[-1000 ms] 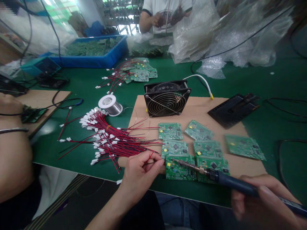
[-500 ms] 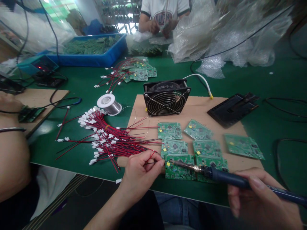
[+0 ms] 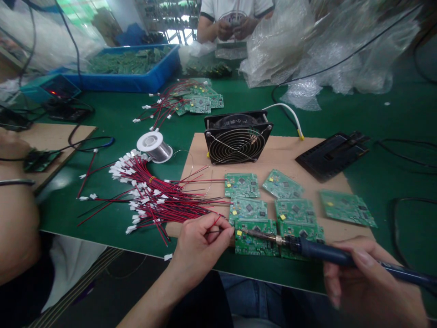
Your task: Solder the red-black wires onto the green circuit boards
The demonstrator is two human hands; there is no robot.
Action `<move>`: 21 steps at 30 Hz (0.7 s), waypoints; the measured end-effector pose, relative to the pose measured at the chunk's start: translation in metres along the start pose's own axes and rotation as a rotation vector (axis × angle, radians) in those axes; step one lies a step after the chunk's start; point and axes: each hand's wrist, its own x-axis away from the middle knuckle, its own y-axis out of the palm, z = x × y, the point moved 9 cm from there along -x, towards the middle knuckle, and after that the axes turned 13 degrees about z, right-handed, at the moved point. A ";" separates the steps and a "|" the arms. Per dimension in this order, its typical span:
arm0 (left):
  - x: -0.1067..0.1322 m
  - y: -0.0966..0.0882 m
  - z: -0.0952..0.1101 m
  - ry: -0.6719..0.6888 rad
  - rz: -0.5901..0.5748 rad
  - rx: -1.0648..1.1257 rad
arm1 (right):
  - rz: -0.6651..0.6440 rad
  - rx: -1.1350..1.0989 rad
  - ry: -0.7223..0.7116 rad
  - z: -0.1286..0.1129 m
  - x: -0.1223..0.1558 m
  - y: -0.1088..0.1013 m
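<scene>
Between thumb and fingertips, my left hand (image 3: 205, 246) pinches a red and black wire (image 3: 217, 220) at the left edge of the nearest circuit board (image 3: 256, 246). My right hand (image 3: 372, 278) is closed round the dark blue handle of a soldering iron (image 3: 321, 253). The iron's tip reaches over that board to its left edge, close to my left fingertips; whether it touches the wire cannot be made out. Several more green circuit boards (image 3: 295, 211) with yellow marks lie around it. A bundle of red and black wires (image 3: 177, 205) with white connectors fans out to the left.
A black fan (image 3: 235, 148) stands on the brown board (image 3: 198, 150), with a solder spool (image 3: 155, 148) to its left and a black iron stand (image 3: 327, 157) to its right. A blue bin (image 3: 129, 82) and bubble wrap (image 3: 280, 50) lie farther back. A co-worker's arm (image 3: 17, 218) is at left.
My hands and the iron hold almost the same place. The view has shifted slightly. The person across the table has brought both hands together a little higher.
</scene>
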 end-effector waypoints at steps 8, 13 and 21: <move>0.003 0.002 -0.006 -0.037 -0.012 0.012 | -0.009 -0.002 -0.002 0.001 -0.001 0.000; 0.003 0.001 -0.007 -0.037 -0.005 0.009 | -0.001 -0.002 0.007 0.002 0.000 -0.001; -0.001 -0.001 0.001 0.019 0.036 0.010 | 0.007 0.005 -0.005 0.000 0.001 -0.001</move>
